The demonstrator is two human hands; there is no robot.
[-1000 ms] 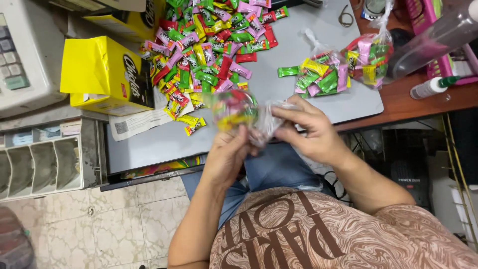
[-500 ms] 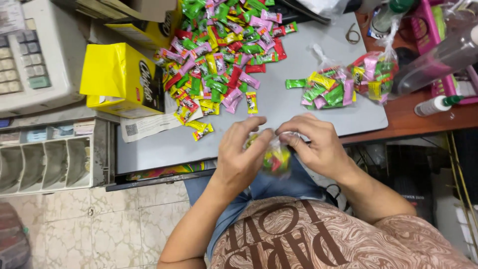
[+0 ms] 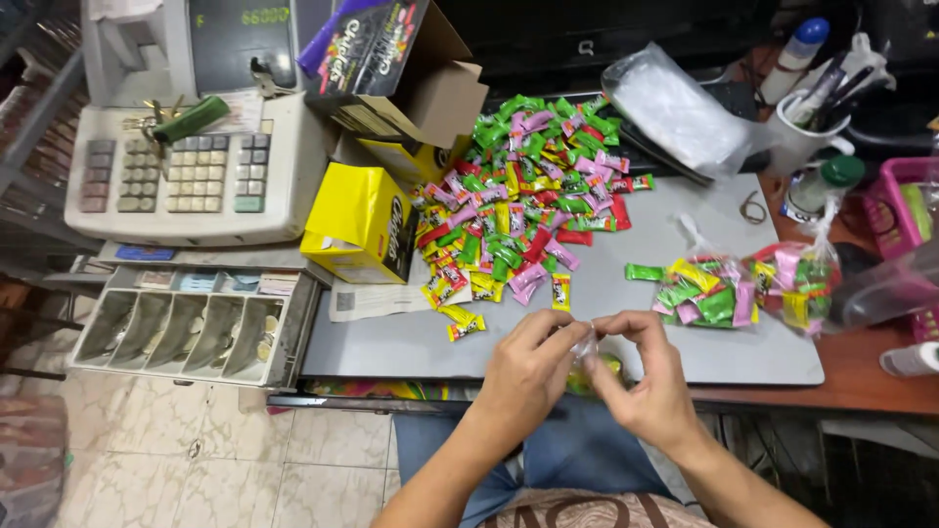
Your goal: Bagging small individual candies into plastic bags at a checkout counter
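Small clear bag (image 3: 599, 364) of sweets sits mostly hidden between the two hands at the near desk edge; only a yellow-green patch and a twisted plastic neck show. Contents cannot be counted. Forearms are cut off at the bottom of the frame, as are the lap and printed shirt.

Surface: grey desk (image 3: 391, 342) top, with a brown wooden strip on the right. A loose pile of wrapped sweets (image 3: 523, 191) in green, pink, yellow and red lies at centre. A filled, tied bag (image 3: 753, 288) rests to the right of the pile, well apart from the hands. A yellow carton (image 3: 357, 220) stands left of the pile, an open box (image 3: 391, 59) behind it. A cash register (image 3: 196, 166) with its open coin drawer (image 3: 186, 328) is at far left. A white mug of pens (image 3: 807, 127) is at upper right. Tiled floor below.

Left hand (image 3: 523, 376): fingers curled, thumb and forefinger pinching the bag's neck, grip clenched on it. Right hand (image 3: 650, 376): fingertips meet the left's at the same neck, also pinching it. Both hands hover just above the desk edge, over the lap.
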